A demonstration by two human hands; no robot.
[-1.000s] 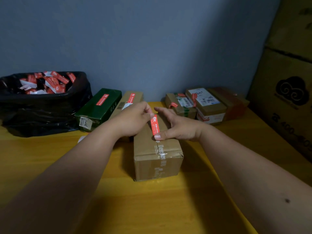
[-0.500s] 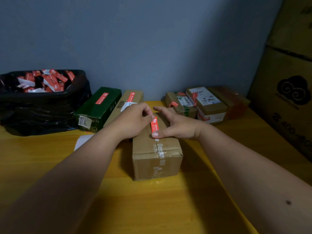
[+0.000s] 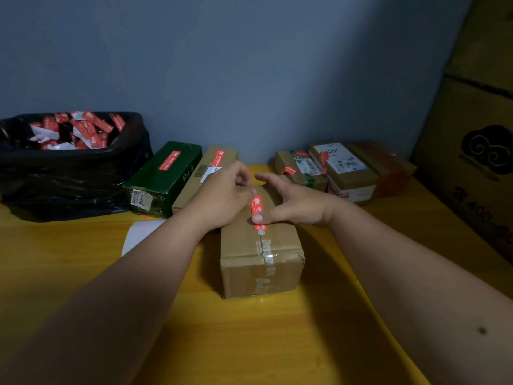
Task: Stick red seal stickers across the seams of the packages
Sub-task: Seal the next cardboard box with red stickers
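Bare yellow table (image 3: 249,343) fills the lower frame, open for passage. At centre stands a brown box (image 3: 261,262). Behind it, upper left, a black bag (image 3: 69,184) and green box (image 3: 163,179) block; right, stacked parcels (image 3: 344,170) and a big carton (image 3: 477,151).

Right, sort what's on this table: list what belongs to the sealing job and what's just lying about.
In the job:
- brown box in front
- red seal sticker lying along its taped seam
- left hand and right hand on it
- black bag of stickers
- green box, already stickered

Lying about:
- white sheet
- big carton at right
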